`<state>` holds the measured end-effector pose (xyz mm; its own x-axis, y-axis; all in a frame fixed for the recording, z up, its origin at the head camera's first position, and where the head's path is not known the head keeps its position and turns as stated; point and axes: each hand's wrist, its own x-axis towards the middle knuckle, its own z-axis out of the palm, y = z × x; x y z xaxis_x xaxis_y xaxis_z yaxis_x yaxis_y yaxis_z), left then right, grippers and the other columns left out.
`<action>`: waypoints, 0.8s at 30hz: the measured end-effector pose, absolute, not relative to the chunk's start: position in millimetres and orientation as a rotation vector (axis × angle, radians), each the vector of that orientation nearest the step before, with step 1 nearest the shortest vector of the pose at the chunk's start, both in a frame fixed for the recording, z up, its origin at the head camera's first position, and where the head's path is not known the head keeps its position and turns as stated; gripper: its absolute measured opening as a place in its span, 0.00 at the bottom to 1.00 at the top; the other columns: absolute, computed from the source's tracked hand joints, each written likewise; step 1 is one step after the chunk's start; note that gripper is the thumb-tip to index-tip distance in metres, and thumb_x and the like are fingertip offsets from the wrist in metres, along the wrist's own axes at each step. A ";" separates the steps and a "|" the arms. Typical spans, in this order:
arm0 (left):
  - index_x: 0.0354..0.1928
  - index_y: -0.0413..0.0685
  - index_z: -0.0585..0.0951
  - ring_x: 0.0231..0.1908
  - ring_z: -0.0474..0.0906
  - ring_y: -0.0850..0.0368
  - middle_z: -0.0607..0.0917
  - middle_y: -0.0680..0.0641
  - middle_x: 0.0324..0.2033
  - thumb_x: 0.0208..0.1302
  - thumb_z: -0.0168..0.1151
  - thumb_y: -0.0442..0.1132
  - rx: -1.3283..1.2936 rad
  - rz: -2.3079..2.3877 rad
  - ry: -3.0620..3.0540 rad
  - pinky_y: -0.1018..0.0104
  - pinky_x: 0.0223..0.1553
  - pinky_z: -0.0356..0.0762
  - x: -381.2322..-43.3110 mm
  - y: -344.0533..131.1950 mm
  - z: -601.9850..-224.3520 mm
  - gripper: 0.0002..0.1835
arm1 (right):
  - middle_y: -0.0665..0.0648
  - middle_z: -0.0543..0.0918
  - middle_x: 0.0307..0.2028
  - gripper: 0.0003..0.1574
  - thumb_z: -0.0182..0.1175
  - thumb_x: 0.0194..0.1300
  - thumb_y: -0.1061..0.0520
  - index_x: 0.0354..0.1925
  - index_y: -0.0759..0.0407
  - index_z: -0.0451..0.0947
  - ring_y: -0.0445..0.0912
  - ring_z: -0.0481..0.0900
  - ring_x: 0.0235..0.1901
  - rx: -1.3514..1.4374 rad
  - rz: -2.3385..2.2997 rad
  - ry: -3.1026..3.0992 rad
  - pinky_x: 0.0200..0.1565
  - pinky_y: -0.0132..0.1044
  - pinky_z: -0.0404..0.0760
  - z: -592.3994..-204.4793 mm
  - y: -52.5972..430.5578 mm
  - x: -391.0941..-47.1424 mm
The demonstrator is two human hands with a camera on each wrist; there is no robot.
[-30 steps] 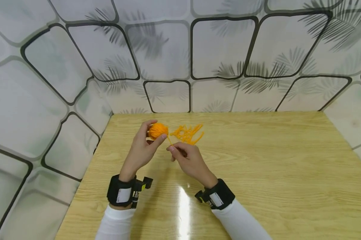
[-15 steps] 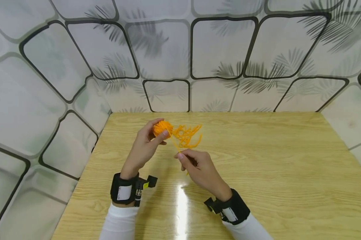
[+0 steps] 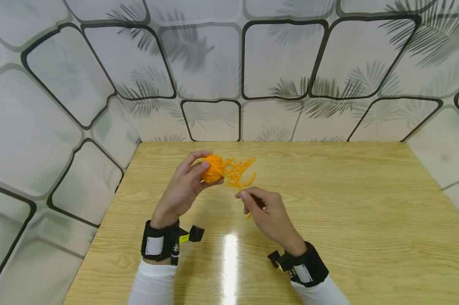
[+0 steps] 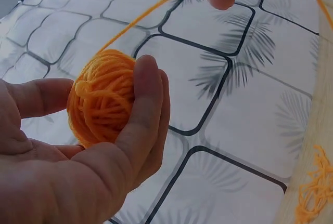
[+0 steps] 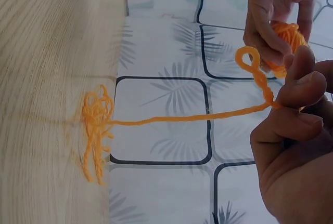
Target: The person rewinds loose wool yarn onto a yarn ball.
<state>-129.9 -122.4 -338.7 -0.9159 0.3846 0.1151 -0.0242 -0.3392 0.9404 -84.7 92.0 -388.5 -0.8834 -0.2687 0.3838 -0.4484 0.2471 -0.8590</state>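
Right hand (image 3: 270, 213) shifted rightward, yarn ball (image 3: 213, 170) too

Just behind your bare left hand (image 3: 178, 188) you wear a wide black wraparound wristband (image 3: 169, 240) with a white rectangular label (image 3: 154, 245); on the side toward your other hand it carries a small black angular mount (image 3: 196, 233) with a yellow-green patch (image 3: 184, 238). Behind your bare right hand (image 3: 275, 216) sit a matching black wristband (image 3: 316, 262), its white rectangular label (image 3: 302, 273) and a black boxy mount (image 3: 286, 262). Farther back from the hands, your plain white left sleeve (image 3: 152, 281) and plain white right sleeve (image 3: 321, 293) fit closely, the left one lightly creased.
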 end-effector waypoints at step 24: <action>0.56 0.31 0.68 0.46 0.73 0.52 0.72 0.38 0.50 0.66 0.53 0.41 0.604 2.170 1.462 0.54 0.55 0.67 -116.9 -100.1 -336.1 0.22 | 0.60 0.70 0.18 0.13 0.46 0.69 0.63 0.31 0.58 0.75 0.43 0.65 0.17 0.657 1.768 -2.183 0.20 0.37 0.68 -371.8 99.1 -94.2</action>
